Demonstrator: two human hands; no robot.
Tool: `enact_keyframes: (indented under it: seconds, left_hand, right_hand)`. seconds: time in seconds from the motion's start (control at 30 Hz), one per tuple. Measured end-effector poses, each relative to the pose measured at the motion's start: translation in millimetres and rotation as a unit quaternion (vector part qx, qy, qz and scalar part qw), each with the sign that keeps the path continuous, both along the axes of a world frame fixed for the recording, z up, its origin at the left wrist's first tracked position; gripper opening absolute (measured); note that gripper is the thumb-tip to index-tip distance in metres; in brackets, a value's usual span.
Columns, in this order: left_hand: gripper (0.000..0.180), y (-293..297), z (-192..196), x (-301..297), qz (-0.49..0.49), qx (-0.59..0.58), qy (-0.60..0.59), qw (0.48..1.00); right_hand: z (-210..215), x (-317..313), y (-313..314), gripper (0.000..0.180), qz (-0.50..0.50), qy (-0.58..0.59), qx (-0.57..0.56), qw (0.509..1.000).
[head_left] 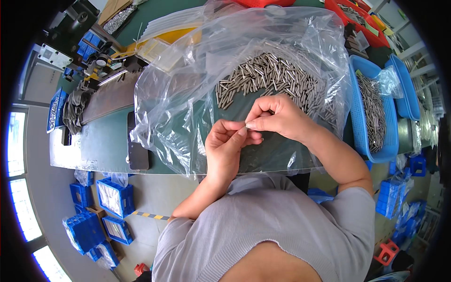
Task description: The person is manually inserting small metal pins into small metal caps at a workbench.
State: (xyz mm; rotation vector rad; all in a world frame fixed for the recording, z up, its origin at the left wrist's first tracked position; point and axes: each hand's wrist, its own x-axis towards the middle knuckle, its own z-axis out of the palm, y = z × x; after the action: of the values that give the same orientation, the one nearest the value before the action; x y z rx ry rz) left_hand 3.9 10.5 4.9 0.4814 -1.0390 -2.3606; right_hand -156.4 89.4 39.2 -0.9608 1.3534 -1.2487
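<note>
My left hand [226, 144] and my right hand [283, 118] meet over the front of the table, with thumbs and fingertips pinched together. Whatever lies between the fingertips is too small and covered to make out. Just beyond them, a heap of short grey metal pins [268, 71] is spread in an arc. A large clear plastic bag [176, 108] lies crumpled around and partly over the heap. Its near edge reaches the table's front edge, beneath my wrists.
On the right stands a blue basket [391, 149] holding more metal pins, beside another blue tray [408, 96]. Red bins [336, 5] sit at the back right. A dark phone [137, 152] lies left of the bag, and a bench machine [77, 33] stands far left. Blue crates [115, 197] rest on the floor.
</note>
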Motion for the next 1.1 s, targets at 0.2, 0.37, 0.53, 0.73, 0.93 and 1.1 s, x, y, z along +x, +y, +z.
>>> enact_keyframes:
  seconds: [0.2, 0.37, 0.53, 0.73, 0.93, 1.1]
  left_hand:
    - [0.006, -0.3, -0.6, -5.5, -0.005, -0.015, -0.005, 1.0]
    - [0.006, 3.1, -1.6, -7.9, -0.017, 0.001, 0.022, 1.0]
    - [0.005, 2.1, -8.0, 2.3, 0.002, -0.013, 0.02, 1.0]
    - [0.005, 4.3, -1.1, 0.0, -0.007, -0.012, 0.037, 0.999]
    - [0.005, 3.3, 0.6, -1.5, -0.005, -0.009, 0.034, 0.999]
    - [0.005, 2.5, -3.5, 0.3, -0.004, -0.009, 0.018, 1.0]
  right_hand:
    - [-2.2, -7.0, 1.5, 0.007, 0.0, 0.08, -0.002, 0.997]
    - [20.6, -15.5, 16.6, 0.009, -0.075, 0.108, -0.014, 0.991]
    - [73.7, -25.8, 66.5, 0.006, -0.225, 0.279, -0.075, 0.931]
    - [92.2, -78.3, 148.7, 0.008, -0.401, 0.587, 0.053, 0.701]
    - [82.6, -115.3, 184.7, 0.012, -0.358, 0.629, 0.093, 0.684]
    - [84.3, -66.8, 138.0, 0.012, -0.379, 0.53, -0.011, 0.759]
